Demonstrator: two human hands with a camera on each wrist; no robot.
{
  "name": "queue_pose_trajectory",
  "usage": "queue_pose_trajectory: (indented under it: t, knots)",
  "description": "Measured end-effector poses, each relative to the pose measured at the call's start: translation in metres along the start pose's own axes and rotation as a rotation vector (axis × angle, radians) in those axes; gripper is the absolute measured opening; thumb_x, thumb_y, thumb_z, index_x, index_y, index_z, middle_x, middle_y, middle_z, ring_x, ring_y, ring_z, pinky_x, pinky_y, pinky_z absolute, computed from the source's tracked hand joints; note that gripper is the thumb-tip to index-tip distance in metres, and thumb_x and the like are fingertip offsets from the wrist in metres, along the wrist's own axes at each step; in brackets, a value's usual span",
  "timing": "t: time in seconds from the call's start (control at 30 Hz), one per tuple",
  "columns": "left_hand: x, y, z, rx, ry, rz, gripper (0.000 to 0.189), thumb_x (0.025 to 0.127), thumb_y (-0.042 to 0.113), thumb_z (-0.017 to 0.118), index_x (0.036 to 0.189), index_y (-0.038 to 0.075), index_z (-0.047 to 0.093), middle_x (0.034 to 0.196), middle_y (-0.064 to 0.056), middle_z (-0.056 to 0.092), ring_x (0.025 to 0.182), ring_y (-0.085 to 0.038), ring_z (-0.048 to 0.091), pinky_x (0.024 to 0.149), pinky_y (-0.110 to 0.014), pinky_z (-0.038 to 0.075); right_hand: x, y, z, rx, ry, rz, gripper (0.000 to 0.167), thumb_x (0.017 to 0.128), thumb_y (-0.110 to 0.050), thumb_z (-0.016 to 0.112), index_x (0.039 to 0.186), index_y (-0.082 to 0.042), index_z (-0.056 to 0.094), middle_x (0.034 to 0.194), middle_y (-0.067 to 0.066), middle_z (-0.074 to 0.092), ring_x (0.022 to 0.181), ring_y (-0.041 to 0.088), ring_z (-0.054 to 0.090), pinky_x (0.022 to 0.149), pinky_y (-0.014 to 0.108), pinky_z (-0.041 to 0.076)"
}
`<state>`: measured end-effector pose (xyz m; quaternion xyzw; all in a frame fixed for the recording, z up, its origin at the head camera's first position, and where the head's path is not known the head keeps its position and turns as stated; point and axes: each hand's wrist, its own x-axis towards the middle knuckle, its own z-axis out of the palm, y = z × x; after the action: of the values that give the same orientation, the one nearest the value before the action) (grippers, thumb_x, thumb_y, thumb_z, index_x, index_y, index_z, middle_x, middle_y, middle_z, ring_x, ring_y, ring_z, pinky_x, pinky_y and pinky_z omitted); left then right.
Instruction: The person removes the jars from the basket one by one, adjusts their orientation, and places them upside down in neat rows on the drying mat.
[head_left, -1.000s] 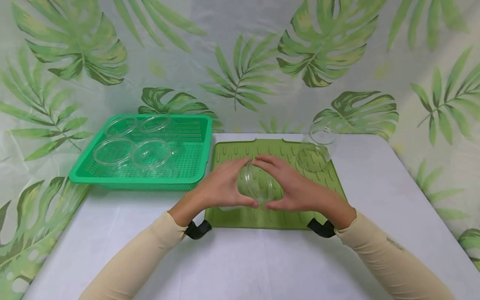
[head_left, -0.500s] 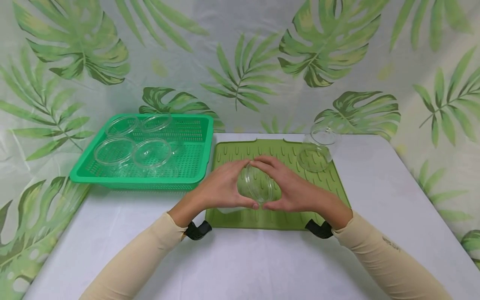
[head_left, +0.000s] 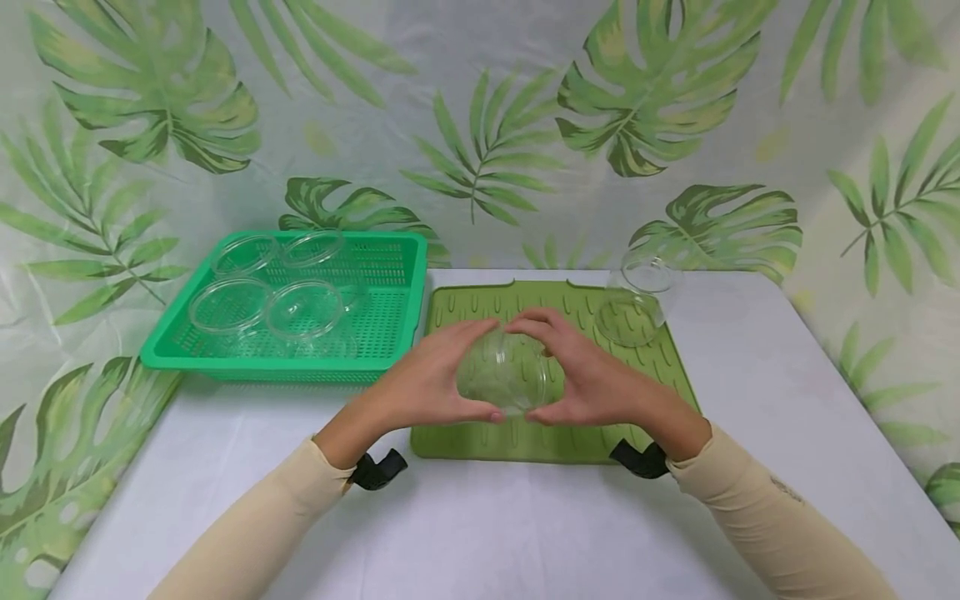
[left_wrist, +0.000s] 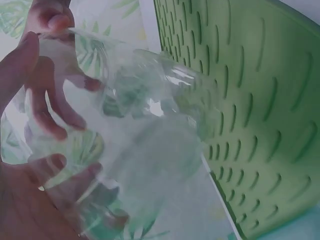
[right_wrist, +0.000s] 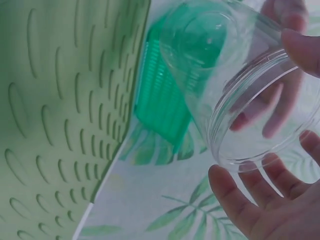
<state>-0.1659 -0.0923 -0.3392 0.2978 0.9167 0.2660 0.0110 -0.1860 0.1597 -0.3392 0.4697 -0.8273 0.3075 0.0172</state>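
Observation:
Both hands hold a clear plastic cup on its side over the green mat (head_left: 465, 442). Its rounded rim (right_wrist: 235, 100) faces the right hand, and its base (right_wrist: 205, 40) points the other way, leftward in the head view. My left hand (head_left: 427, 375) curves round the cup's body from the left, thumb below and fingers above. On the other side my right hand (head_left: 585, 375) has its thumb and fingertips at the rim. Through the clear wall, the far hand's fingers show in both wrist views. Another clear cup (head_left: 633, 321) stands upside down at the mat's back right corner.
At the left, a green plastic basket (head_left: 270, 363) holds several clear cups (head_left: 303, 310) with their round rims up. White cloth (head_left: 487, 533) covers the table, with a leaf-print curtain (head_left: 480, 108) behind it.
The left hand has slid slightly left and lower, so the gap between the hands is wider and more of the cup shows. The right hand, basket and other cups stay almost in place.

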Motion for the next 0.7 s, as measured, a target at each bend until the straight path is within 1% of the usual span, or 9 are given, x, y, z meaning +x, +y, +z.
queue_pose_trajectory:
  t: [0.07, 0.17, 0.37, 0.47, 0.6, 0.7]
  knots:
    - [-0.004, -0.003, -0.003, -0.015, 0.016, 0.008, 0.105, 0.071, 0.056, 0.084, 0.155, 0.016, 0.034, 0.156, -0.002, 0.043, 0.146, -0.026, 0.039, 0.117, -0.051, 0.037, -0.001, -0.001, -0.003, 0.02, 0.006, 0.0, 0.098, 0.068, -0.021, 0.091, 0.148, -0.009, 0.035, 0.147, 0.013, 0.034, 0.129, 0.026, 0.044, 0.09, 0.042, 0.055]
    - [-0.009, -0.006, -0.006, -0.021, 0.026, 0.016, 0.103, 0.071, 0.054, 0.084, 0.154, 0.018, 0.035, 0.155, -0.003, 0.044, 0.145, -0.026, 0.04, 0.117, -0.051, 0.037, -0.003, -0.001, -0.006, 0.031, 0.015, -0.008, 0.099, 0.068, -0.021, 0.091, 0.148, -0.009, 0.034, 0.147, 0.013, 0.034, 0.13, 0.026, 0.043, 0.09, 0.042, 0.055]
    - [-0.014, -0.007, -0.008, -0.033, 0.031, 0.031, 0.101, 0.072, 0.052, 0.085, 0.154, 0.016, 0.037, 0.154, -0.003, 0.045, 0.144, -0.026, 0.041, 0.116, -0.051, 0.038, -0.006, -0.003, -0.009, 0.056, 0.025, -0.019, 0.098, 0.069, -0.02, 0.091, 0.149, -0.011, 0.034, 0.147, 0.012, 0.034, 0.131, 0.028, 0.042, 0.089, 0.044, 0.056]
    - [-0.015, -0.008, -0.009, -0.05, 0.036, 0.043, 0.101, 0.072, 0.051, 0.085, 0.154, 0.017, 0.036, 0.155, -0.003, 0.044, 0.145, -0.026, 0.04, 0.116, -0.052, 0.038, -0.008, -0.004, -0.01, 0.081, 0.037, -0.019, 0.098, 0.068, -0.017, 0.091, 0.148, -0.009, 0.035, 0.147, 0.012, 0.035, 0.131, 0.028, 0.041, 0.089, 0.044, 0.056]
    - [-0.016, -0.011, -0.011, -0.094, 0.046, 0.06, 0.103, 0.071, 0.049, 0.086, 0.155, 0.02, 0.033, 0.156, -0.003, 0.041, 0.147, -0.026, 0.036, 0.117, -0.053, 0.036, -0.009, -0.004, -0.014, 0.118, 0.075, -0.038, 0.1, 0.065, -0.013, 0.093, 0.146, -0.005, 0.035, 0.146, 0.012, 0.035, 0.132, 0.028, 0.04, 0.09, 0.043, 0.056]
    - [-0.017, -0.014, -0.012, -0.128, 0.069, 0.07, 0.106, 0.07, 0.044, 0.089, 0.155, 0.016, 0.031, 0.157, -0.005, 0.038, 0.148, -0.026, 0.033, 0.118, -0.054, 0.035, -0.011, -0.004, -0.017, 0.133, 0.107, -0.046, 0.103, 0.063, -0.011, 0.094, 0.146, -0.006, 0.035, 0.145, 0.012, 0.036, 0.133, 0.026, 0.04, 0.09, 0.041, 0.057]
